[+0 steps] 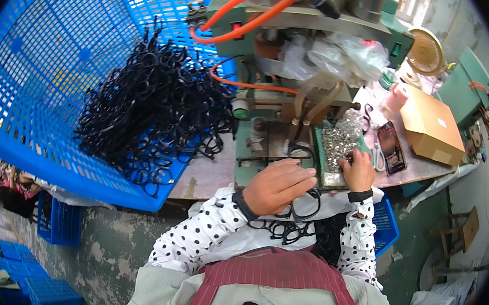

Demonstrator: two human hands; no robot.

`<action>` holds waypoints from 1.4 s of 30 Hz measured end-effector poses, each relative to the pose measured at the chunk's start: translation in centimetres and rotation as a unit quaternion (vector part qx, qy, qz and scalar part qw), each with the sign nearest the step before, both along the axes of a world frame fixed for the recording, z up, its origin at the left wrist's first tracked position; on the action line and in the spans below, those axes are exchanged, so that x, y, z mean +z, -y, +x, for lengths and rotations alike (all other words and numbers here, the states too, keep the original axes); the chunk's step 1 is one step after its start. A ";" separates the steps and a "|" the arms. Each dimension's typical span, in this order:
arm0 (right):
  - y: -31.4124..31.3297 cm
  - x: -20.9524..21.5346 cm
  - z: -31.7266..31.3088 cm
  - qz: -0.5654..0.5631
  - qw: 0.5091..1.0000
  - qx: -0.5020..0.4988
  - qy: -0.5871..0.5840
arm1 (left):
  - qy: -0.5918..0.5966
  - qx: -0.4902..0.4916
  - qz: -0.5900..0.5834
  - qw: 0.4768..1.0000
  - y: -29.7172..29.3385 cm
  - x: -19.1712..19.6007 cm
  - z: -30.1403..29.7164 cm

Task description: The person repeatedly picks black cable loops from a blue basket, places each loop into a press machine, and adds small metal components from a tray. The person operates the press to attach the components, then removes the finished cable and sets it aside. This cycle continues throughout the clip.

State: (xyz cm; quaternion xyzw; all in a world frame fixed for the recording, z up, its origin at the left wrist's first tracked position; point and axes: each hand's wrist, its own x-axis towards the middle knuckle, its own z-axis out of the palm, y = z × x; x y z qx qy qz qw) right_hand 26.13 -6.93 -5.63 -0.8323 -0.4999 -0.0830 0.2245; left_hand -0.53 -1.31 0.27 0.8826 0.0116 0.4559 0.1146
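Note:
My left hand (pixel 278 187) is closed on a black eyeglass frame (pixel 308 205), whose rims show below the fingers. It is just in front of the green bench machine (pixel 258 145); another dark curved piece (pixel 299 148) shows on the machine, just above the hand. My right hand (pixel 358 171) has its fingertips together at the near edge of a tray of small shiny metal parts (pixel 340 142). What those fingertips hold is too small to make out. Several more black eyeglass frames (pixel 288 231) lie on white sheeting by my lap.
At the left a large blue basket (pixel 34 139) holds a heap of black eyeglass frames (pixel 150 103). Orange hoses (pixel 265 13) loop over the machine. To the right are scissors (pixel 378 156), a phone (pixel 391 148) and a cardboard box (pixel 431 124). Behind stands a wooden stool (pixel 461 231).

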 end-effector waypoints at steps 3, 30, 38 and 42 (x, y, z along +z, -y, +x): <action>-1.3 -2.8 1.6 0.096 0.993 0.038 -0.049 | 0.001 -0.006 -0.002 1.000 -0.1 -0.2 0.1; -1.2 -1.8 0.2 0.210 0.960 0.031 -0.184 | -0.126 0.647 -0.252 0.709 -13.6 -9.2 -10.9; -1.5 5.0 -4.6 0.203 0.836 0.203 -0.467 | 0.087 0.553 -0.219 0.800 -11.5 -7.3 -11.2; -0.9 8.5 -7.4 0.230 0.839 0.277 -0.409 | 0.166 0.429 -0.427 0.779 -7.5 -1.3 -8.2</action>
